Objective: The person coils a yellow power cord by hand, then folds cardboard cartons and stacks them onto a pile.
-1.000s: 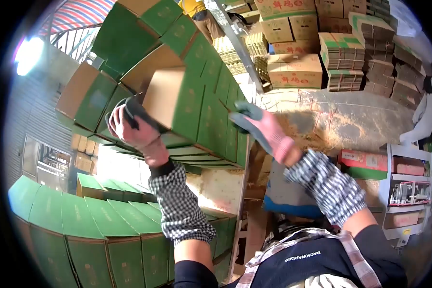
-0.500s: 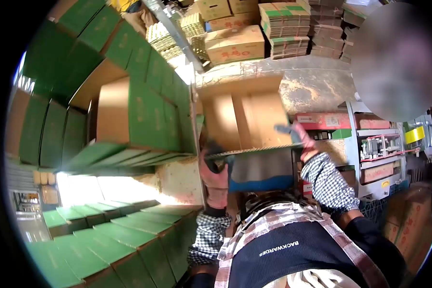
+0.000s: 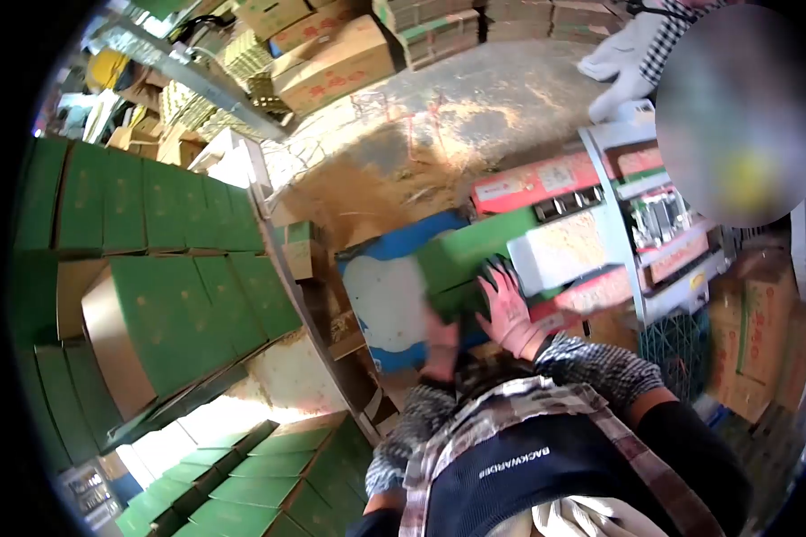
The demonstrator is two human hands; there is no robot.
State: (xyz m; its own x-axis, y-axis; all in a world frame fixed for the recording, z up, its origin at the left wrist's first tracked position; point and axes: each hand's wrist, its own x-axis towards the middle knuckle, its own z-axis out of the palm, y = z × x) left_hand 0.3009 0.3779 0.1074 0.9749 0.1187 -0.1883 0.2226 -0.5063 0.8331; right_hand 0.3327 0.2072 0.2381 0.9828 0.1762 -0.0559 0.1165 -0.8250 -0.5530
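Observation:
A green cardboard box [image 3: 475, 255] lies in front of me, partly over a blue and white work surface [image 3: 381, 300]. My right hand [image 3: 508, 309], in a pink glove with dark fingertips, rests on its near side with the fingers spread. Close by on the left, my left hand [image 3: 441, 347], also in a pink glove, is at the box's near left corner. Motion smears its fingers, so their grip does not show. A pale panel [image 3: 560, 253] sits against the right part of the box.
Green boxes [image 3: 184, 313] fill the shelf at left. A metal machine frame [image 3: 618, 224] stands at right beside a red box [image 3: 537, 182]. Beyond the floor are brown cartons [image 3: 336, 67]. A person's white boots [image 3: 620, 67] show at upper right.
Half a second ago both hands held an open brown-lined box up by its near edge. Now they are lower and closer together at a green box, and the view has turned.

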